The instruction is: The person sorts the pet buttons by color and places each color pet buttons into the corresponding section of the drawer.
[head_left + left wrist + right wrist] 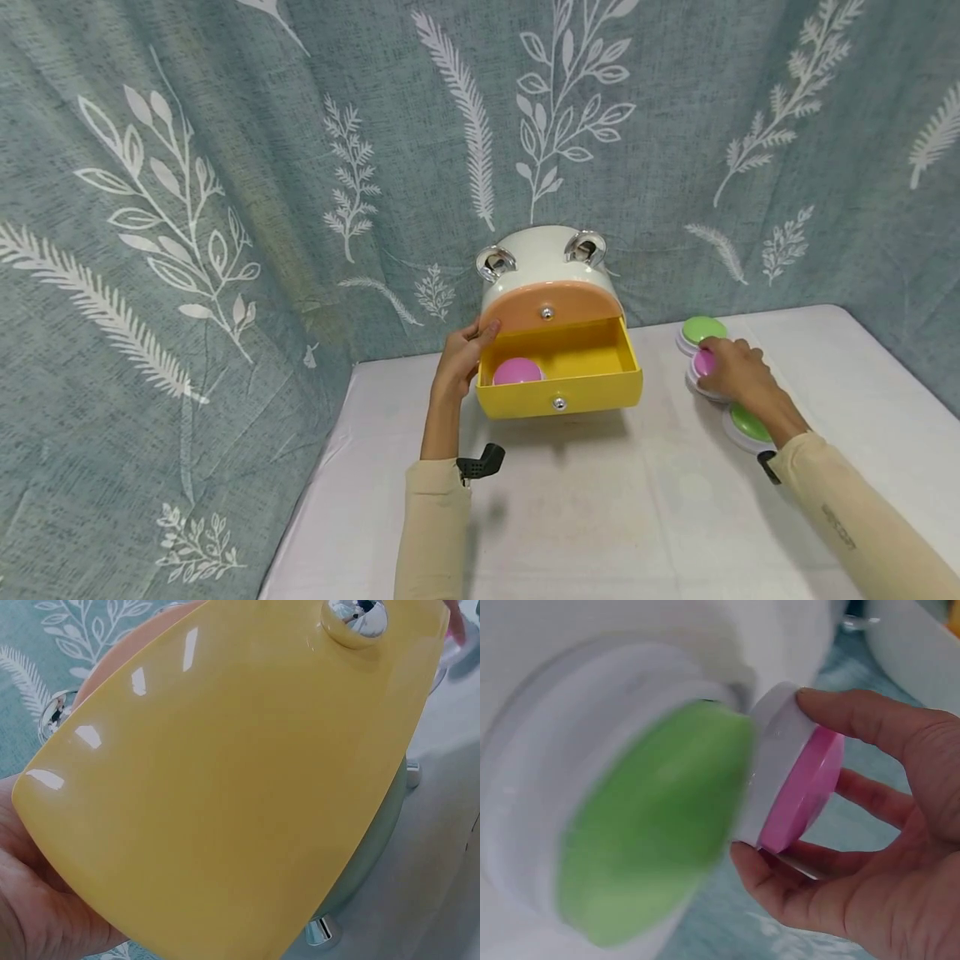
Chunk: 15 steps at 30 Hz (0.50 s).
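A small frog-shaped drawer box (551, 250), white with an orange upper drawer, stands at the back of the table. Its yellow lower drawer (600, 392) is pulled out, with a pink push button (517, 371) lying in its left part. My left hand (459, 358) holds the box at its left side by the drawer, thumb toward the front; its other fingers are mostly hidden. To the right, my right hand (738, 375) pinches a pink-topped push button (799, 787) by its white rim, thumb on one side and fingers on the other.
One green push button (703, 327) lies behind the right hand, and another green one (750, 425) is under the right wrist. A white cloth covers the table (570, 517). Right behind the box hangs a blue-grey leaf-patterned curtain (420, 167).
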Available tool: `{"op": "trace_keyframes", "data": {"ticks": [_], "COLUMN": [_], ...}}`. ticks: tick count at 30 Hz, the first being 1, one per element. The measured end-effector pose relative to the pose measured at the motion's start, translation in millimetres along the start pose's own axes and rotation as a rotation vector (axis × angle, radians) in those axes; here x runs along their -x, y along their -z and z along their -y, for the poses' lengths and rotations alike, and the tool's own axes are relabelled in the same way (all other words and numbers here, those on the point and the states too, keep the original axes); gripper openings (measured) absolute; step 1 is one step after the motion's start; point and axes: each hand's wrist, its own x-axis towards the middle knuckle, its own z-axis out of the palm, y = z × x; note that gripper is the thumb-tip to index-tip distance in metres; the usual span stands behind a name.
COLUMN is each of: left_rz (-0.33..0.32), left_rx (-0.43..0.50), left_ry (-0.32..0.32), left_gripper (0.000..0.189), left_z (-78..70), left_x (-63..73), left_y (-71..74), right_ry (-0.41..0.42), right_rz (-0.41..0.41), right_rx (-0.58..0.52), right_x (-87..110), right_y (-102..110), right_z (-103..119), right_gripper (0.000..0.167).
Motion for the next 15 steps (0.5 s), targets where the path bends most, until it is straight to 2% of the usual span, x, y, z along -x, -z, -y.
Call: {"op": "trace_keyframes", "data": {"ticks": [4,9,15], "left_rz": [-0.005,0.003,0.001], "left_rx": [-0.003,-0.002,0.008], "left_ry": [0.002,0.006,-0.007], "left_gripper": [0.080,0.081,0.081], "left_z": [-1.9,-1.7,1.0], "left_x": [1.8,2.6,1.8], "left_y": [-0.1,0.0,-0.5], "right_ry": [0.042,0.068,0.175], "right_rz": [-0.048,-0.062,-0.113], "right_rx": [0.003,0.041,0.062], "right_x": [7.5,18.6,31.0], "right_y": [14.1,32.2,50.2], "right_z": [16.7,37.7,60.4], "right_gripper": [0.065,0.066,0.067]}}
